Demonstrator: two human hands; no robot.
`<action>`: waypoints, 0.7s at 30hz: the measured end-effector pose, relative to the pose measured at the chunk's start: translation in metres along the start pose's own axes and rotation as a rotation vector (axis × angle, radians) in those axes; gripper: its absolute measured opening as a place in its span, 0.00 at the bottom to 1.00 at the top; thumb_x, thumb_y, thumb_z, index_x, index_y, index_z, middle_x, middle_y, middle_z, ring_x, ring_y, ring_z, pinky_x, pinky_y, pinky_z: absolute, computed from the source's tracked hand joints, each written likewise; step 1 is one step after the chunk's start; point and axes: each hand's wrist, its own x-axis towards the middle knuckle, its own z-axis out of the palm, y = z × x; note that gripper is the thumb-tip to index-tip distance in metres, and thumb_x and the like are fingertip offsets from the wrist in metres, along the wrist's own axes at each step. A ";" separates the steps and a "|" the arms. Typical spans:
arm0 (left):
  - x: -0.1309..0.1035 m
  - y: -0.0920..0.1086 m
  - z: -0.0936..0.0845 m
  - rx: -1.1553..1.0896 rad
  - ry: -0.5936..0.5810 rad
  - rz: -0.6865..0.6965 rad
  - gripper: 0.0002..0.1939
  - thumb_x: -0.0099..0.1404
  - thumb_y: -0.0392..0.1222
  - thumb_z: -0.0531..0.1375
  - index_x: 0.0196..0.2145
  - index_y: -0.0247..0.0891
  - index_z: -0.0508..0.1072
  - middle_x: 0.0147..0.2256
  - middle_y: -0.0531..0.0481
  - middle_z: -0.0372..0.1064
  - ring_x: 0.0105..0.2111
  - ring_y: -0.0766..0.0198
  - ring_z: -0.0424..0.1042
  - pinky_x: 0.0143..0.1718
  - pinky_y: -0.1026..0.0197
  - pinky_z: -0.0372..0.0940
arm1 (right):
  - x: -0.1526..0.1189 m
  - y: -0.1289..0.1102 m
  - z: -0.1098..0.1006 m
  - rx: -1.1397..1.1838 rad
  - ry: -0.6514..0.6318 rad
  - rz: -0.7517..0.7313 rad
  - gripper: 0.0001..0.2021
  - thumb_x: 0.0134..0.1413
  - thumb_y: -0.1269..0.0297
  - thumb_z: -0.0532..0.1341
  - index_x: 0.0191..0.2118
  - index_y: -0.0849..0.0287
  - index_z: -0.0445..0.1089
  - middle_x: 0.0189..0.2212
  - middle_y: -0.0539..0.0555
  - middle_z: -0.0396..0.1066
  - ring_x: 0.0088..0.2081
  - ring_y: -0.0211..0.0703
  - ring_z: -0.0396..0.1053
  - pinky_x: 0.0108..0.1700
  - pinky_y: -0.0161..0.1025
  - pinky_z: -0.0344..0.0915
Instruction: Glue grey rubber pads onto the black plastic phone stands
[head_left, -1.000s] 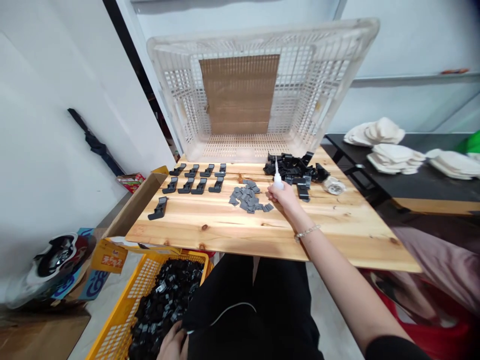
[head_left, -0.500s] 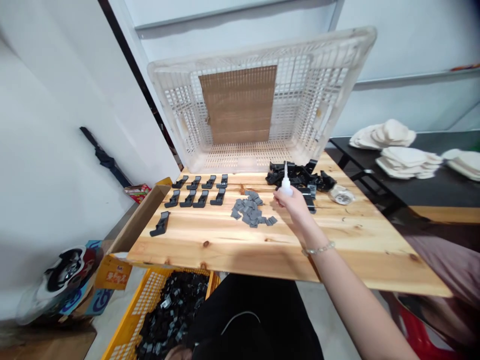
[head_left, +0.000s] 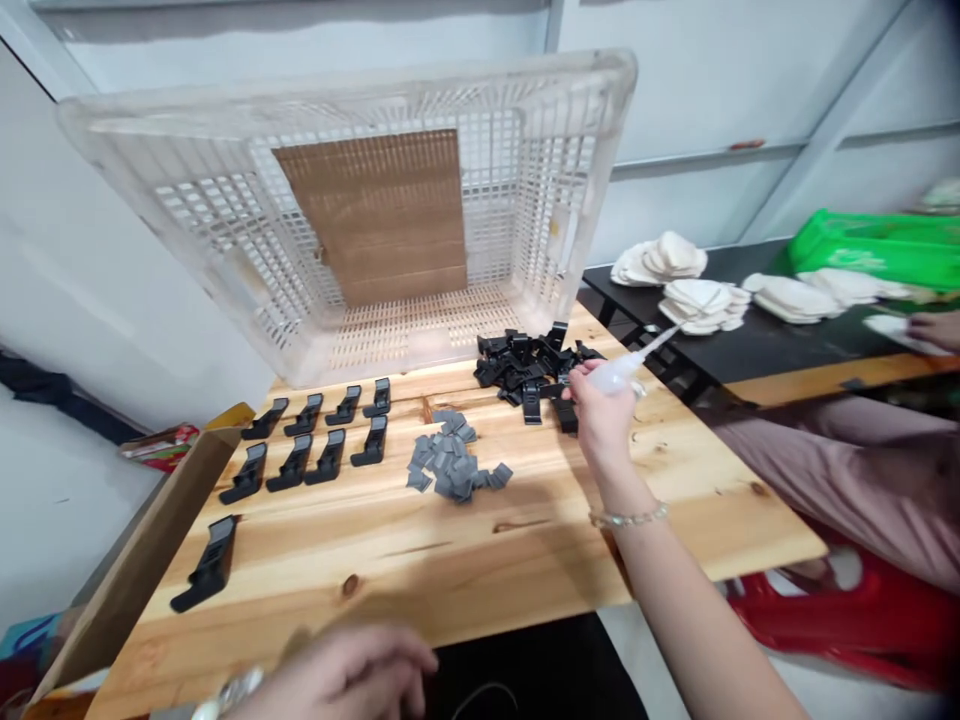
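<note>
Fingers of our right hand (head_left: 602,425) are wrapped round a white bottle (head_left: 615,375) over the right side of the table (head_left: 465,560), our left hand (head_left: 345,668) is too blurred to call, and looks like we've nine black parts (head_left: 291,463) laid out, a jumbled heap (head_left: 521,365) left

White bottle (head_left: 615,375) in the right hand (head_left: 606,425), tilted, its long thin nozzle (head_left: 661,341) slanting up to the right

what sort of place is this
Probably a small workshop or factory room for handwork: black plastic parts stand in rows beside a loose pile of grey squares on a wooden table, and stacks of white pieces lie on a black table nearby.
</note>
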 end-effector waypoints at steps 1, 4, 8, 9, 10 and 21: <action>0.006 0.015 -0.007 -0.017 0.010 0.057 0.24 0.68 0.61 0.49 0.48 0.45 0.74 0.39 0.48 0.75 0.33 0.61 0.74 0.30 0.64 0.70 | 0.004 0.002 -0.001 -0.061 -0.012 0.006 0.14 0.46 0.60 0.61 0.38 0.57 0.60 0.31 0.49 0.66 0.26 0.34 0.65 0.32 0.35 0.65; 0.032 0.056 -0.027 0.067 0.157 0.311 0.19 0.69 0.54 0.52 0.47 0.41 0.74 0.39 0.48 0.73 0.36 0.64 0.72 0.37 0.64 0.69 | 0.011 0.010 0.002 -0.273 -0.102 0.034 0.11 0.38 0.67 0.67 0.27 0.58 0.62 0.23 0.49 0.64 0.28 0.40 0.65 0.33 0.37 0.63; 0.069 0.083 -0.043 0.066 0.229 0.467 0.18 0.69 0.52 0.52 0.43 0.37 0.74 0.37 0.47 0.73 0.36 0.64 0.72 0.34 0.64 0.68 | 0.007 0.022 0.015 -0.465 -0.200 0.035 0.18 0.30 0.75 0.70 0.21 0.56 0.58 0.18 0.49 0.59 0.31 0.45 0.64 0.35 0.38 0.59; 0.076 0.085 -0.045 0.069 0.237 0.487 0.18 0.69 0.51 0.52 0.42 0.37 0.74 0.37 0.47 0.73 0.36 0.63 0.72 0.34 0.64 0.68 | 0.005 0.024 0.018 -0.487 -0.216 0.033 0.18 0.31 0.76 0.70 0.21 0.56 0.58 0.18 0.49 0.59 0.31 0.45 0.64 0.36 0.38 0.58; 0.083 0.084 -0.047 0.068 0.251 0.503 0.17 0.69 0.50 0.52 0.41 0.36 0.74 0.36 0.47 0.73 0.36 0.63 0.72 0.34 0.63 0.68 | 0.004 0.025 0.020 -0.498 -0.227 0.032 0.18 0.31 0.77 0.69 0.22 0.56 0.58 0.19 0.49 0.59 0.31 0.45 0.63 0.36 0.38 0.57; 0.138 0.050 -0.048 0.070 0.597 0.587 0.20 0.67 0.43 0.52 0.56 0.35 0.64 0.45 0.42 0.70 0.38 0.61 0.71 0.37 0.60 0.69 | -0.051 -0.018 0.046 -0.079 -0.617 0.266 0.19 0.29 0.63 0.72 0.29 0.59 0.64 0.21 0.45 0.63 0.22 0.33 0.60 0.26 0.34 0.60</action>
